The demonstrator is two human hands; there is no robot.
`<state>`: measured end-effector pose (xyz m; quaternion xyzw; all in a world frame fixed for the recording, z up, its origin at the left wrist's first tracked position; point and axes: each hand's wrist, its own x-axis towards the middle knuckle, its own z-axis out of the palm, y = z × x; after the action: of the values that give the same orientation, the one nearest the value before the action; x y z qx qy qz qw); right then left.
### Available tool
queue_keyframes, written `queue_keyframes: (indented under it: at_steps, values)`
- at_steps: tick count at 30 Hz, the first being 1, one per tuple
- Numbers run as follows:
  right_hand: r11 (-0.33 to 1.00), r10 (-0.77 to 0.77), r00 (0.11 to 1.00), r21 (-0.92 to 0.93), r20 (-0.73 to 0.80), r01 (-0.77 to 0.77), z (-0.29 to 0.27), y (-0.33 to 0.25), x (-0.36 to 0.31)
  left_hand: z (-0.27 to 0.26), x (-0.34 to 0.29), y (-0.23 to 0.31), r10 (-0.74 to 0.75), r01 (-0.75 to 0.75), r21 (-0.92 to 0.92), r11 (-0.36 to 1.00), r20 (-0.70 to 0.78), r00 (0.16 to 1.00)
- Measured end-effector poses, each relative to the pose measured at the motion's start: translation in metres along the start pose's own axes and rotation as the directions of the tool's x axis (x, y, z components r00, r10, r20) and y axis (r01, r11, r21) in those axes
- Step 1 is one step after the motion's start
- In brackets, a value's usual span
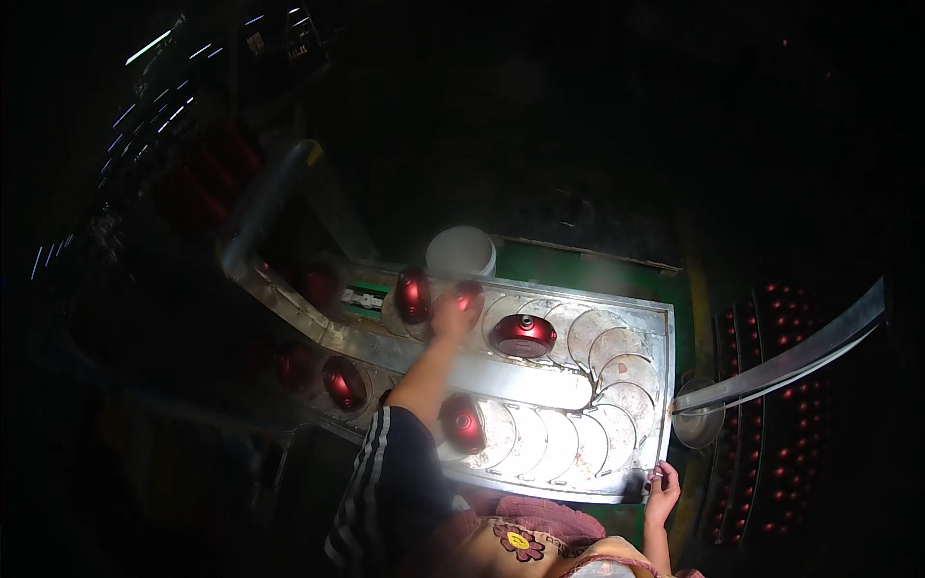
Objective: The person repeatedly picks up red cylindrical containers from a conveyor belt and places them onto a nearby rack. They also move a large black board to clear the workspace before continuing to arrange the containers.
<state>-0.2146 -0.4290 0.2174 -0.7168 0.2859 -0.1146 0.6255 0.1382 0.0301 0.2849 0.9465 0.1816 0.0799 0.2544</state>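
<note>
Slightly blurred, my left hand (451,316) reaches across the metal conveyor (540,383) to its far lane. Its fingers are closed on a glossy red, rounded metal piece (469,295). Just left of it stands a similar red piece (413,295), and to the right a third red piece (523,336) shows a small neck on top. At the near right corner, my right hand (662,489) lies against the conveyor's rim, fingers loosely bent and apart, holding nothing visible.
Overlapping curved plates (617,347) form the conveyor's looping track. More red pieces sit on the near lane, one (463,424) brightly lit. A white bucket (461,252) stands beyond the far edge. A metal bar (790,361) extends at right, past rows of red items (785,424).
</note>
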Motion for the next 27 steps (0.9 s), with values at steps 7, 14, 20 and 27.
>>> queue_keyframes:
  at_steps: [7,14,20,27]
  values:
    - [0.991,0.027,1.000,0.134,0.005,-0.027,-0.024,0.000,-0.004,0.029,-0.010,0.019,0.361,-0.393,-0.175,0.903,-0.192,0.913]
    - [0.984,0.090,0.983,0.137,0.162,-0.113,-0.044,0.008,0.018,0.048,-0.024,0.029,0.264,-0.268,-0.048,0.962,-0.078,0.961]
    - [0.984,0.147,0.989,0.092,0.033,-0.150,-0.062,0.015,0.016,0.040,-0.036,0.018,0.138,-0.137,-0.150,0.979,0.000,0.990]
    - [0.983,0.173,0.984,0.050,0.034,-0.175,-0.057,0.026,0.007,0.055,-0.007,-0.001,0.540,-0.406,-0.485,0.775,0.173,0.824]
